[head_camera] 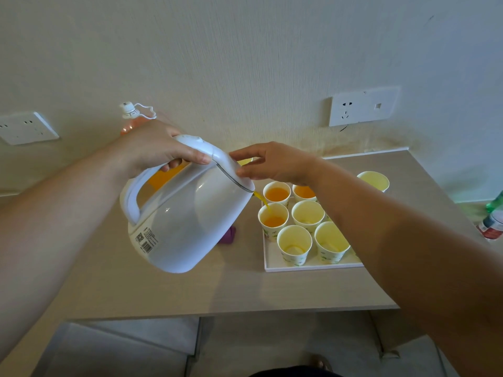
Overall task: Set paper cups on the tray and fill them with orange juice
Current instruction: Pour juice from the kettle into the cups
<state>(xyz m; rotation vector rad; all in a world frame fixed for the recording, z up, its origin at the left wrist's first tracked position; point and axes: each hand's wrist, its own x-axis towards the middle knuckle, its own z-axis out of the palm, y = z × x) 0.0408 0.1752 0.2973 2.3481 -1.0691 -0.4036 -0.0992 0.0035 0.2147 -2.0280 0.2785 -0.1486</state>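
My left hand [158, 148] grips the handle of a white kettle [187, 213], tilted to the right. A thin stream of orange juice [262, 200] runs from its spout into a paper cup [273, 219] in the middle row of the white tray [313, 266]. My right hand [275, 163] rests its fingertips on the kettle's lid, fingers fairly straight. Two back cups [277, 193] [304, 192] hold juice. Three other cups [308, 214] [294, 243] [330, 242] on the tray are empty.
Another paper cup [374, 180] stands on the table behind the tray at the right. A juice bottle [133, 118] is behind my left hand by the wall. A purple object [227, 235] lies under the kettle. A green bottle [494, 219] lies at the right edge.
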